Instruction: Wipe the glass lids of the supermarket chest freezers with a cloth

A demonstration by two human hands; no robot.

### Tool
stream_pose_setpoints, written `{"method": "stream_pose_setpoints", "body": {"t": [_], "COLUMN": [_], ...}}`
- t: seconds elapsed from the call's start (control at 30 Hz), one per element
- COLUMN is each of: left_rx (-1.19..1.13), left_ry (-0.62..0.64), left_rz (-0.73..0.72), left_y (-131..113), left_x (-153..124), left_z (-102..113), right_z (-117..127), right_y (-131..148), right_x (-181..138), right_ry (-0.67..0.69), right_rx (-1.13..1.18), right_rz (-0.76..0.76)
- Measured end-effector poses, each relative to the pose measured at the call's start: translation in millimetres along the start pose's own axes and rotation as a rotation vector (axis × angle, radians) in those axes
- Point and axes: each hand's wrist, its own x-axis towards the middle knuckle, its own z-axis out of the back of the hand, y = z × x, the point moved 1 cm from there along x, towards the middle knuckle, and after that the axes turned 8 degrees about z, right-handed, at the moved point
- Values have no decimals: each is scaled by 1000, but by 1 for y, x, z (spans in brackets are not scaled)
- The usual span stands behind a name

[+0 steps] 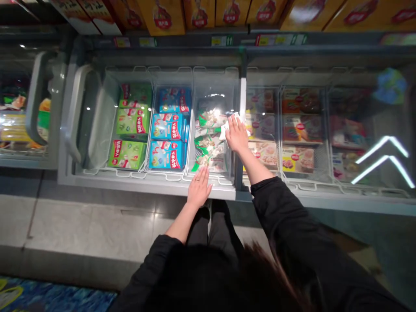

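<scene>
Black sleeves (286,208) extend toward the divider (239,177). On its left edge, the right hand (236,133) lies flat over a white cloth (223,131), fingers extended, seemingly pressing rather than pinching, which would keep the cloth spread. Left of the divider, the left hand (198,189) grips nothing, fingers straight and nearly together at the rim (156,183), perhaps for steadiness. Baskets (216,80) leftward from the divider hold bags (208,149), blue boxes (167,126), then green boxes (127,154); rightward, meat-pictured boxes (297,159).
</scene>
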Motion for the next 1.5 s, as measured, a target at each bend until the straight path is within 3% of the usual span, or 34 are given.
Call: {"method": "stream_pose_setpoints", "body": {"t": [0.3,0.5,0.63,0.8,0.97,1.13,1.23,1.33,1.43,1.5], "left_rx": [74,63,66,6,9,-11,-5,-2,2,7], "left_ry": [-31,-33,-41,-86,-116,-185,-228,-242,-242,-238], "left_rz": [-77,-129,-140,-53,-53,-19,7,30,60,77], "left_y": [3,-1,-5,-25,-80,-128,-137,-138,-139,-140], "left_x": [-11,-15,-17,-21,-20,23,59,85,95,97], "left_z": [-11,-14,-13,-13,-23,-31,-30,-28,-28,-29], "right_z": [6,5,13,29,35,26,20,17,13,10], "right_y": [78,115,92,27,2,-7,-32,-53,-56,-51], "right_x": [-170,-209,-228,-264,-267,-235,-218,-211,-209,-203], "right_ry": [124,129,107,87,116,153,148,114,99,105], "right_rx": [148,166,164,122,167,223,193,139,109,121], "right_rz": [1,26,46,-131,-141,60,88,11,-69,-31]}}
